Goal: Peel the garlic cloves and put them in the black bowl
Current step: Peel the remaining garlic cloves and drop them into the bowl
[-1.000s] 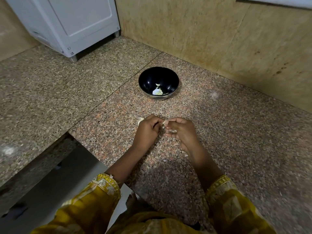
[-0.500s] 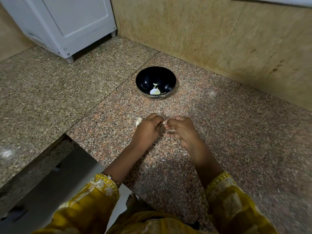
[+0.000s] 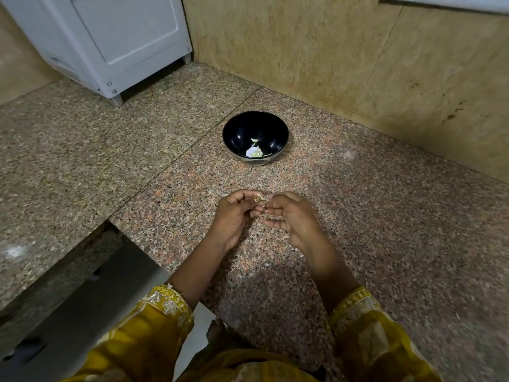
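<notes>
Progress. The glossy, round black bowl (image 3: 239, 130) stands on the speckled pink-grey granite counter (image 3: 385, 230), close to the beige stone wall (image 3: 330, 51) and well beyond the hands. Inside it, on the bottom, lie a few pale pieces (image 3: 254, 152): one larger whitish cluster and one smaller bit just behind it. Judged to be peeled garlic already delivered, though at this size I cannot tell clove from skin. So part of the task looks done, a small part.

In hand now: one small pale garlic clove (image 3: 260, 199) with papery skin, held between the two hands above the counter, on the near side of the bowl and well apart from it. The skin seems partly lifted, with a ragged flake sticking up. Peeling of this clove is judged under way, not finished. Left to do: strip the rest of the skin, then carry the clove forward to the bowl. No stock of unpeeled cloves can be made out on the counter, so I cannot say how many remain.

Hands. The left hand (image 3: 234, 216) has its fingers curled in, with the thumb and forefinger tips pinching the clove from the left. The right hand (image 3: 292, 216) is likewise curled narrow, its thumb and forefinger meeting the clove or its skin from the right, and the lower fingers are loosely bent beneath, holding nothing. The two hands nearly touch at the fingertips. Neither rests on the counter, as far as I can judge.
</notes>
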